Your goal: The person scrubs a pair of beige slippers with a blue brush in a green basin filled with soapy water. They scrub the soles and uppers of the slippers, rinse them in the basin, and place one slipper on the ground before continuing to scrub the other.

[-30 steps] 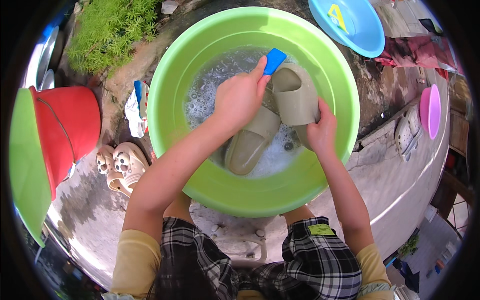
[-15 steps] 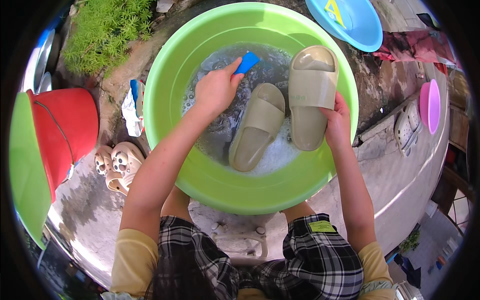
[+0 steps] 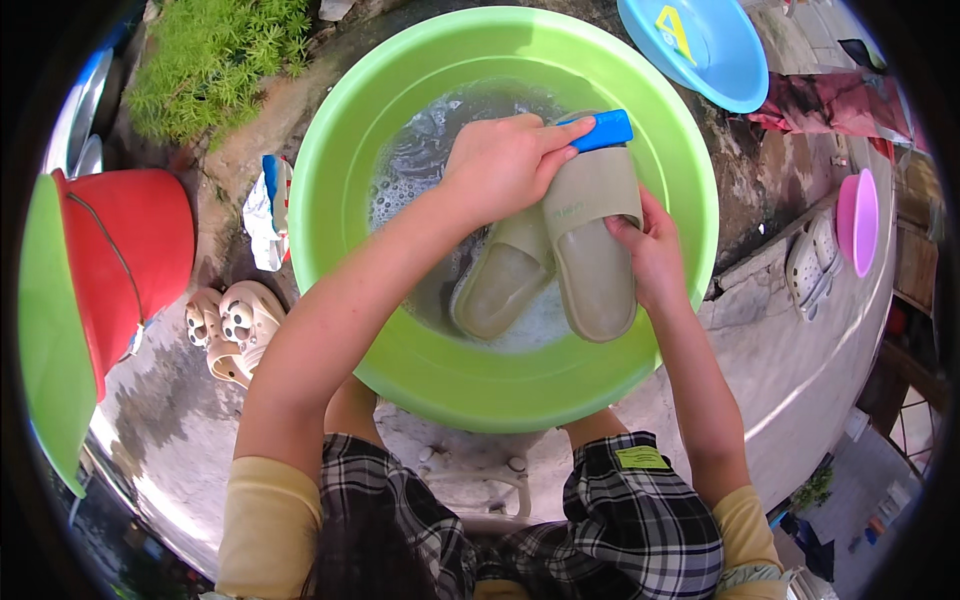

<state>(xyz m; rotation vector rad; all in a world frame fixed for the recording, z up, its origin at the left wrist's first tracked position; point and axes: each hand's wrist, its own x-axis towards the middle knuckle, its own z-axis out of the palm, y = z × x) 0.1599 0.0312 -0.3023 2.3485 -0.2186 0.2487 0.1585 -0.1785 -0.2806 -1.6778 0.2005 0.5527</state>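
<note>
In my right hand (image 3: 657, 258) is an olive-beige slide sandal (image 3: 597, 275), gripped by the edge of its strap and tilted above the water. My left hand (image 3: 508, 165) pinches a small blue block-shaped scrubber (image 3: 606, 129) against the toe end of that sandal. The scrubber's underside is hidden. Below and to the left, a matching slide sandal (image 3: 497, 292) lies in the soapy water (image 3: 415, 160), partly covered by my left hand and the held sandal. All this is inside a large round green basin (image 3: 335, 180).
A red bucket (image 3: 140, 260) and beige clogs (image 3: 245, 320) stand left of the basin, near a crumpled packet (image 3: 265, 215). A blue basin (image 3: 715, 50) is at the upper right. Farther right are a pink basin (image 3: 858, 222) and grey clogs (image 3: 813, 262).
My left hand has carried the blue scrubber right, from over the water onto the sandal's toe. My right hand has shifted the held sandal slightly left and toward me, over the other one.
</note>
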